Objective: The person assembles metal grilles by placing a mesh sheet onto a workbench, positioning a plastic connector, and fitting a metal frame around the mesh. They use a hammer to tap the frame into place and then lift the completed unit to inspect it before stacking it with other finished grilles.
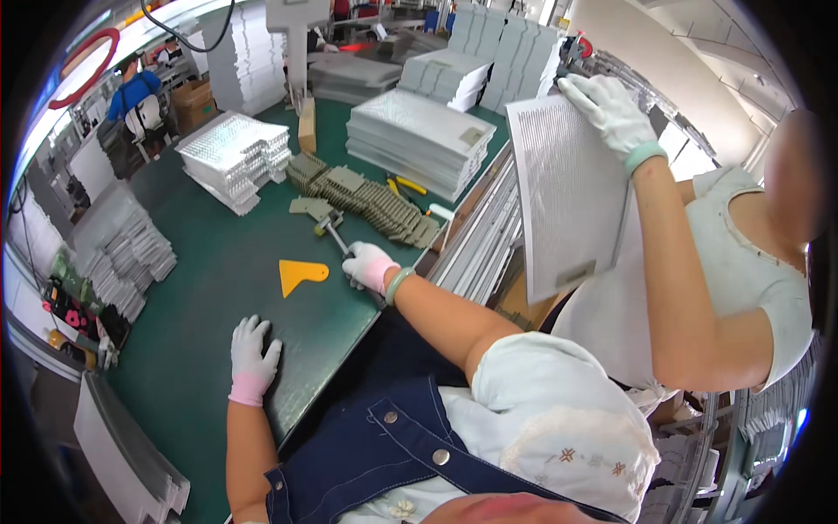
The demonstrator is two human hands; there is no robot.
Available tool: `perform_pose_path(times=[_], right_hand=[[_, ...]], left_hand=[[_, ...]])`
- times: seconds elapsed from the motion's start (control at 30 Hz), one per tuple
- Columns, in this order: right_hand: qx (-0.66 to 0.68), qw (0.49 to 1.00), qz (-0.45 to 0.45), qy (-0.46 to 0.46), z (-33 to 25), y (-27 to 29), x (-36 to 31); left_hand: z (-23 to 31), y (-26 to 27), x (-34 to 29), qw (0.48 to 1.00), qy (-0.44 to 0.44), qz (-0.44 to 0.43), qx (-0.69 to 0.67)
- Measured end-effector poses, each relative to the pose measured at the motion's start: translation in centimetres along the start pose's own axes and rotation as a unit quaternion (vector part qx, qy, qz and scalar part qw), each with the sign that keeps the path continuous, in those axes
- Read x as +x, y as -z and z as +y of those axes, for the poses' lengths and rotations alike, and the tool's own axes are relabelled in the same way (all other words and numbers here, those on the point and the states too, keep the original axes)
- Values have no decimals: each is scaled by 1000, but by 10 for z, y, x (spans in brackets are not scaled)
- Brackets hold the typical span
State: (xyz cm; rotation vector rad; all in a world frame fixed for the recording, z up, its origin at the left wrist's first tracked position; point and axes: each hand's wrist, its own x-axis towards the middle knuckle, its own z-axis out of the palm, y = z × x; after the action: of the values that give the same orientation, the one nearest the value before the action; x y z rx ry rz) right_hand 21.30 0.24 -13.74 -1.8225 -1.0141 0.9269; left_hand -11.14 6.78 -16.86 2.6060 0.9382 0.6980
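Right hand (368, 266) grips a small roller (330, 229), its handle running up-left toward stacked grey pads (375, 201); an orange scraper (301, 275) lies beside. Left hand (253, 354) rests flat, fingers spread, on the green desk (201, 288).

Small metal hand roller with a grey handle (333, 230): lies on the green table (209, 288), roller head pointing away from the person, handle end inside the grip of the right hand (368, 266). Flat orange plastic scraper (301, 274): lies flat on the table just left of that hand, untouched. Left hand (253, 354) rests palm-down on the table.
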Motion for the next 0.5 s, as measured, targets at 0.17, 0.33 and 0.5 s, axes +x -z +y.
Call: perform_pose_path(times=[0.17, 0.33, 0.5], right_hand=[[-15, 1000, -5, -9, 3, -2, -4], [-34, 999, 11, -4, -7, 2, -7], [-32, 999, 6, 17, 4, -5, 0]], left_hand=[[1, 1, -2, 1000, -6, -8, 5], [0, 0, -1, 1000, -4, -7, 9], [-4, 3, -3, 1000, -10, -10, 14]])
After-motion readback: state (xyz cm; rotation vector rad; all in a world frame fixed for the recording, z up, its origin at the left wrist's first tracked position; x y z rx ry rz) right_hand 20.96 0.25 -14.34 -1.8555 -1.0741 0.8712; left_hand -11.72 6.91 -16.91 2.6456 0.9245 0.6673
